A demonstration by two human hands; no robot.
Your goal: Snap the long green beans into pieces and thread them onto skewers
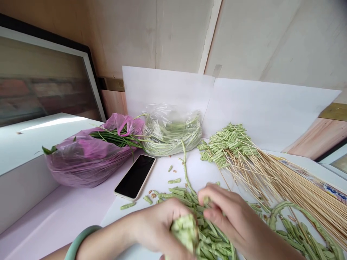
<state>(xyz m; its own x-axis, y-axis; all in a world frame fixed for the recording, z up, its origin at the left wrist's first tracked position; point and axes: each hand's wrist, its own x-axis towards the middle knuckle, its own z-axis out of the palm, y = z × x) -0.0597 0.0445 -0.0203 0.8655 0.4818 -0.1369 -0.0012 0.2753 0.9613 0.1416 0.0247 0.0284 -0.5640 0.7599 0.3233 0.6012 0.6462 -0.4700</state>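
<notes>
My left hand (162,225), with a green bangle (81,240) at its wrist, is closed round a bundle of bean pieces (184,231), cut ends showing. Just right of it, my right hand (226,213) pinches a small green bean piece (206,200) between thumb and fingers. Under and behind both hands spreads a pile of cut bean pieces (214,243). One long bean (185,169) runs from the pile back to a clear plastic bag of long beans (173,135).
A phone (135,177) lies left of the pile, beside a purple bag of greens (89,159). Skewers (287,184) threaded with bean pieces (229,142) lie at the right. White boards (168,86) stand behind. More beans (300,231) sit at the lower right.
</notes>
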